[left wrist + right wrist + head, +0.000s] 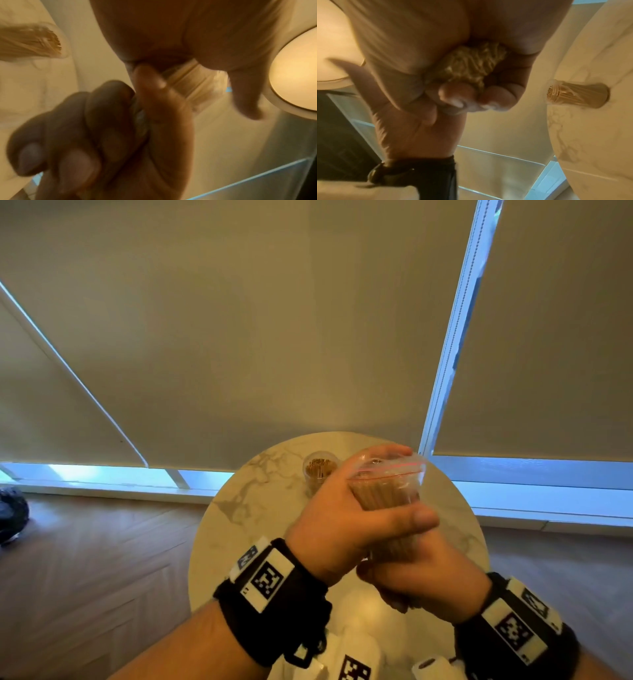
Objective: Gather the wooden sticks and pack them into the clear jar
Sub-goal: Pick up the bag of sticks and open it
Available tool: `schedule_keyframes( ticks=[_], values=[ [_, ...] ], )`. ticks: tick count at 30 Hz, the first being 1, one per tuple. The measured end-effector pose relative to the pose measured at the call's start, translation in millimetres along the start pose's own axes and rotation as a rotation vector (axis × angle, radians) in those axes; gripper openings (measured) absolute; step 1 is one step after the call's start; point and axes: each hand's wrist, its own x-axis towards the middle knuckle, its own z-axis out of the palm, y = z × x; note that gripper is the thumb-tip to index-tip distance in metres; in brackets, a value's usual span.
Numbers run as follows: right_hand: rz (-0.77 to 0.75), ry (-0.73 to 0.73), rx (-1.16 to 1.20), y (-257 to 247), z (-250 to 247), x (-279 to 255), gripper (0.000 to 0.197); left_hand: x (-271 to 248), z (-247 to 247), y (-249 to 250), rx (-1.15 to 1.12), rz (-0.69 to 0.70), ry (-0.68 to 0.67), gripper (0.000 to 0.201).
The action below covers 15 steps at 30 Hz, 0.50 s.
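A clear zip bag (385,484) packed with wooden sticks is held above the round marble table (239,508). My left hand (346,515) grips its upper part, thumb across the front. My right hand (424,577) is curled round the bundle's lower end just below. The stick ends (471,65) show inside the right fist in the right wrist view; the left wrist view shows a strip of the bundle (192,81) between the hands. The clear jar (318,470) stands open on the far side of the table, full of upright sticks, and also shows as the jar (573,94) and the jar (34,40).
White marker-tagged devices (356,662) and a small roll (431,666) lie at the table's near edge. Drawn window blinds hang close behind the table. A dark object (12,515) sits on the wooden floor at far left.
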Motion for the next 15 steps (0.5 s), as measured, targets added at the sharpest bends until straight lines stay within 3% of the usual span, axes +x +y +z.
schedule_keyframes(
  ticks=[2, 3, 6, 8, 10, 12, 15],
  values=[
    [0.042, -0.025, 0.042, 1.0, -1.9, -2.1, 0.031, 0.5, 10.9, 1.6, 0.108, 0.07, 0.126, 0.037],
    [0.067, -0.044, 0.052, 2.9, -4.2, -3.8, 0.031, 0.1, 13.3, 1.8, 0.088, 0.096, 0.154, 0.032],
    [0.148, -0.055, -0.004, 12.6, -9.2, -9.8, 0.032, -2.2, 20.2, 1.2, -0.011, 0.159, 0.189, 0.047],
    [0.128, -0.039, 0.087, 19.8, -8.7, -12.6, 0.04, -6.4, 27.3, -4.0, -0.038, 0.179, 0.156, 0.056],
    [0.092, -0.046, 0.244, 21.1, -5.8, -15.1, 0.039, -13.0, 34.3, -10.9, -0.073, 0.161, 0.125, 0.063],
    [0.086, -0.055, 0.259, 18.8, -2.8, -17.6, 0.034, -19.1, 37.9, -19.5, -0.085, 0.099, 0.081, 0.065],
    [0.119, -0.01, 0.25, 32.6, -9.7, -18.3, 0.035, -21.9, 36.3, -30.0, 0.028, 0.028, 0.021, 0.041]
  ],
)
